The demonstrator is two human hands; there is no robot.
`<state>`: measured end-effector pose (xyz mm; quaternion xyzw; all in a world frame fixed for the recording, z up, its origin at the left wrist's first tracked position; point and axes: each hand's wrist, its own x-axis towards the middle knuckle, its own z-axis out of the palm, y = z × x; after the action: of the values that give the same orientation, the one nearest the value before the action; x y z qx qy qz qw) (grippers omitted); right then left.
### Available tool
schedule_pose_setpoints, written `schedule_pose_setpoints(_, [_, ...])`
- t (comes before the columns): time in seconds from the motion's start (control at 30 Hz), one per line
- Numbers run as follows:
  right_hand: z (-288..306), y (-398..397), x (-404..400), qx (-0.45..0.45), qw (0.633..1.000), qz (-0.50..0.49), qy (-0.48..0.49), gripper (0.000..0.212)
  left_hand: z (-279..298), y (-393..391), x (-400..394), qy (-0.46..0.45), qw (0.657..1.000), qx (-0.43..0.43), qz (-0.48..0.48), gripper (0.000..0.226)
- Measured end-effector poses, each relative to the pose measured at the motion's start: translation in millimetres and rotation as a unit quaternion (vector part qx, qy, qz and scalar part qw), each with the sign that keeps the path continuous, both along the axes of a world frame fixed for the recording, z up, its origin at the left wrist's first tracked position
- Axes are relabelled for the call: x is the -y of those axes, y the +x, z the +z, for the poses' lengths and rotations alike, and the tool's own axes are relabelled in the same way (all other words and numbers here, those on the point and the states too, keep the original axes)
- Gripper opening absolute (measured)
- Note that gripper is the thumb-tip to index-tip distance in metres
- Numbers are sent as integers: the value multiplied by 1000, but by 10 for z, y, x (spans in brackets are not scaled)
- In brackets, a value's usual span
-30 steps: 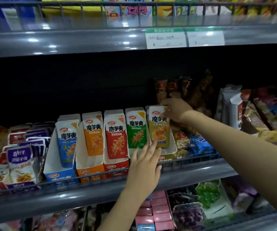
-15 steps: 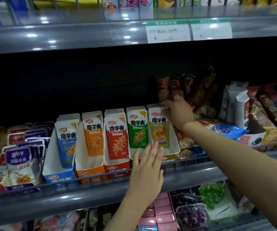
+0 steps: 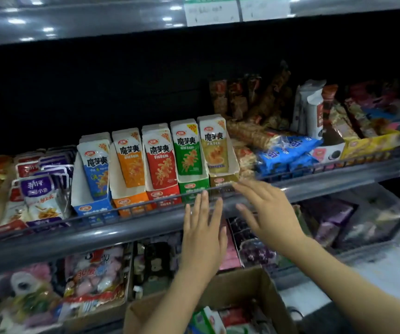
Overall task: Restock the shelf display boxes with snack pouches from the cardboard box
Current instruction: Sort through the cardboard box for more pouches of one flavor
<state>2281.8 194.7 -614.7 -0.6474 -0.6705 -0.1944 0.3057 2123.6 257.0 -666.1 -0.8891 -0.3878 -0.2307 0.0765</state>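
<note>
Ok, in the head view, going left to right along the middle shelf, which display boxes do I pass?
Blue box → orange box → red box → green box → gold box, each holding matching pouches.

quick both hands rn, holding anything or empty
Left hand: open, fingers straight, holding nothing.
Right hand: open, fingers spread, holding nothing.

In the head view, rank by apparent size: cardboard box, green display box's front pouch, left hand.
1. cardboard box, largest though partly cut off by the frame.
2. left hand.
3. green pouch.
The box and hand sit nearer the camera, so true sizes stay unsure.
</note>
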Motion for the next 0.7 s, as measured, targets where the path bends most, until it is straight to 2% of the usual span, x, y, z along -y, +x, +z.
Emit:
schedule_pose_setpoints(0.13, [-751, -235, 681, -1, 992, -58, -112, 47, -426, -143, 419, -75, 997, 19, -6, 58])
schedule_pose_setpoints(0.27, [-1407, -411, 1209, -20, 967, -112, -227, 54, -835, -254, 837, -181, 983, 9, 17, 53])
schedule_pose_setpoints(0.4, [-1846, -467, 1500, -62, 933, -158, -317, 56, -1245, -338, 1079, -360, 931, -31, 52, 55])
schedule_pose_setpoints(0.47, [-2008, -455, 1564, -81, 928, -160, -327, 53, -1459, -363, 1166, -386, 919, -66, 51, 55])
schedule_pose_setpoints(0.57, [-2131, -418, 1630, -117, 933, -139, -311, 72, -1754, -395, 1220, -402, 907, -117, 42, 55])
schedule_pose_setpoints(0.7, [-2208, -399, 1661, -172, 929, -122, -303, 67, -2042, -389, 1173, -443, 887, -118, 47, 58])
